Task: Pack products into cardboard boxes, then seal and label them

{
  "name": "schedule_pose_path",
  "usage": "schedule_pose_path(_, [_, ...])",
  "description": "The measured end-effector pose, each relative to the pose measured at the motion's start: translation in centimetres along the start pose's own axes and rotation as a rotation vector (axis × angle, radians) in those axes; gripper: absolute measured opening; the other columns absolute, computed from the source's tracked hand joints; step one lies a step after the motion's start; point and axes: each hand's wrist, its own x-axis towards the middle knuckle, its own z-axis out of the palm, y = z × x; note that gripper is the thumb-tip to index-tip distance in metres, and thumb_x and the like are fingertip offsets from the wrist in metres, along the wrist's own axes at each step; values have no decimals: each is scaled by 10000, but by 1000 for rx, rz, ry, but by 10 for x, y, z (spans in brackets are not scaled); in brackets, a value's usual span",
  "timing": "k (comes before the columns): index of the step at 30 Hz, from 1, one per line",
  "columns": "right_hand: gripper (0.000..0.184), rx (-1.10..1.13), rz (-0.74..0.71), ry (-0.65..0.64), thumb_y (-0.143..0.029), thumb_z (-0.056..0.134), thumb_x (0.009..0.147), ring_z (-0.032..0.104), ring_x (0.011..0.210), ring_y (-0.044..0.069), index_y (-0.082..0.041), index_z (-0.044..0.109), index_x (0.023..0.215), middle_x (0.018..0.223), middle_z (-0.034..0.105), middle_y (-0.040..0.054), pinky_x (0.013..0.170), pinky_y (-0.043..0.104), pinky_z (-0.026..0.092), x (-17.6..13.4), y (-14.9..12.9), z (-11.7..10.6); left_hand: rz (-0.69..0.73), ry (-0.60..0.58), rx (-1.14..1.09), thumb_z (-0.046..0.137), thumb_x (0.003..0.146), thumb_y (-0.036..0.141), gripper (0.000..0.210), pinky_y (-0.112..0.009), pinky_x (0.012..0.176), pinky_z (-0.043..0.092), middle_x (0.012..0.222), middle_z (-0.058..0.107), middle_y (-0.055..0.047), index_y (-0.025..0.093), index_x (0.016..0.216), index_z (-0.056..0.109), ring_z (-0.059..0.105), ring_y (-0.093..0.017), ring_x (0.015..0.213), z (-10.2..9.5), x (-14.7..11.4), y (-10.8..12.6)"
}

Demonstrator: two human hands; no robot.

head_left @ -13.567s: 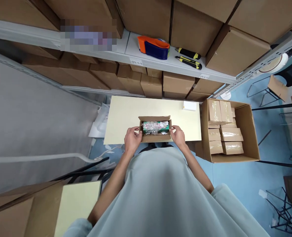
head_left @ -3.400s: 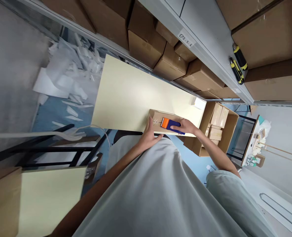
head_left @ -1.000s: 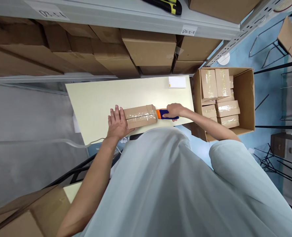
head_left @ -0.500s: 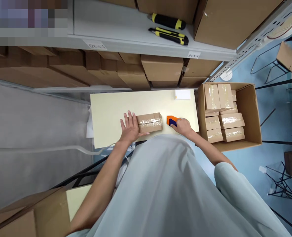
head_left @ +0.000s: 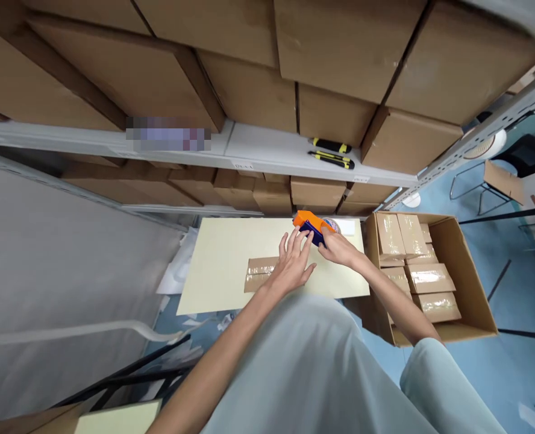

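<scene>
My right hand (head_left: 338, 247) is wrapped round an orange and dark-blue tape dispenser (head_left: 310, 222), raised above the table. A tape roll shows at its far side. My left hand (head_left: 291, 266) reaches to the dispenser's front end, with its fingers apart and the fingertips at the blue part. Whether they touch the tape's end cannot be made out. A small brown cardboard box (head_left: 258, 276), with shiny clear tape along its top, lies on the cream table (head_left: 217, 241). My left hand and forearm cover the box's right part.
Right of the table stands a large open carton (head_left: 473, 289) holding several taped small boxes (head_left: 430, 278). Behind it, a grey shelf (head_left: 267, 141) carries cardboard boxes and two yellow-black utility knives (head_left: 333, 160). A white item (head_left: 347, 227) lies at the table's back right.
The right hand has lifted the tape dispenser up and away from the table's front. My left hand has left the box's left end and come to the dispenser. The view has tilted upward.
</scene>
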Motion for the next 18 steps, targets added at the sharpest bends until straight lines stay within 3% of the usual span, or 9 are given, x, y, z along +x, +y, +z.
schedule_pose_path(3, [419,-44,-137,92,-172,402,1088,734,1217,385,-67,509,1479,1305,755,257,1070,481,561,33,-15,-35,-34,97,47,669,968,329,1034,-715,1385,156,1764,391,-281,141,1822,117,176,-464,1745,-25,26,-18])
schedule_pose_path(8, [440,-150,-267,286,-145,424,1076,668,1354,361,-86,522,1501,1383,734,245,1233,485,452,101,-49,-98,-110,243,134,699,957,377,990,-693,1381,182,1793,322,-310,85,1784,239,122,-467,1755,-71,80,-56])
schedule_pose_path(14, [393,-298,-146,340,-159,443,1089,659,1398,311,-132,610,1443,1430,738,204,1220,414,455,166,-90,-158,-234,257,155,747,897,363,991,-706,1354,248,1832,271,-300,96,1756,331,169,-487,1740,-111,151,-104])
schedule_pose_path(18, [378,-352,-57,339,-196,490,1090,620,1464,289,-175,647,1434,1542,694,178,1215,411,464,191,-100,-169,-281,197,141,728,891,352,966,-721,1351,239,1846,270,-280,127,1754,357,167,-472,1746,-117,179,-126])
